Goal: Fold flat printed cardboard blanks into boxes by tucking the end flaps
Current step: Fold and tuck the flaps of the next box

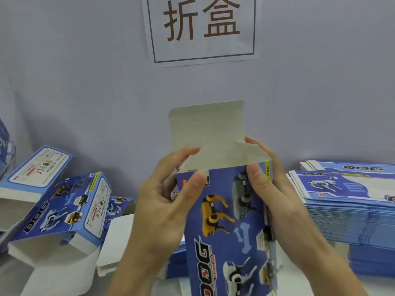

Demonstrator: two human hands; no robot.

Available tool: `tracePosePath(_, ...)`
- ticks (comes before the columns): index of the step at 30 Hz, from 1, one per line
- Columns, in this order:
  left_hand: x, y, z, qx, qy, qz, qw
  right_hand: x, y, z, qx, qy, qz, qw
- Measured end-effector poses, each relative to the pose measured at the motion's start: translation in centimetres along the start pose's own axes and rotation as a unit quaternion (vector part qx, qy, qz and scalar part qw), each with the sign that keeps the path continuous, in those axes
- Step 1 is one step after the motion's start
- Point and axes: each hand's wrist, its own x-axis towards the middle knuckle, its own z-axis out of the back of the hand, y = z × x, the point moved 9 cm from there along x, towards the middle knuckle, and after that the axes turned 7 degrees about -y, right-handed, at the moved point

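I hold a blue printed box (pixel 226 221) upright in front of me, opened into a tube, with robot dogs and "DOG" lettering on its near face. Its long grey-white top flap (pixel 207 124) stands up at the far side. My left hand (pixel 164 201) grips the box's upper left corner, thumb on the front face and fingers reaching over the rim onto the left side flap. My right hand (pixel 275 199) grips the upper right corner, thumb on the front and fingers behind the right side flap (pixel 256 154).
A tall stack of flat blue blanks (pixel 350 210) lies at the right. Several folded boxes (pixel 64 208) are piled at the left, some with open ends. More flat blanks (pixel 177 261) lie under my hands. A paper sign (pixel 203 28) hangs on the grey wall behind.
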Motion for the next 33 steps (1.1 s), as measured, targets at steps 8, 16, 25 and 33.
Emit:
tracePosePath(8,-0.1,3.0,-1.0,0.004,-0.048,0.066,0.997,-0.6,-1.0,-0.1,-0.001,-0.076,-0.01,0.997)
tracePosePath(16,-0.2,2.4,-0.7,-0.033,-0.107,0.059,0.992,-0.2,-0.8,1.6,-0.02,-0.151,-0.045,0.987)
tracePosePath(25,-0.1,2.4,-0.7,-0.094,-0.097,0.075,0.988,-0.1,0.0,1.4,0.009,-0.147,-0.056,0.988)
tracePosePath(33,-1.0,2.1,-0.8,-0.16,-0.056,0.059,0.984,-0.3,-0.5,0.4,0.076,-0.057,-0.056,0.994)
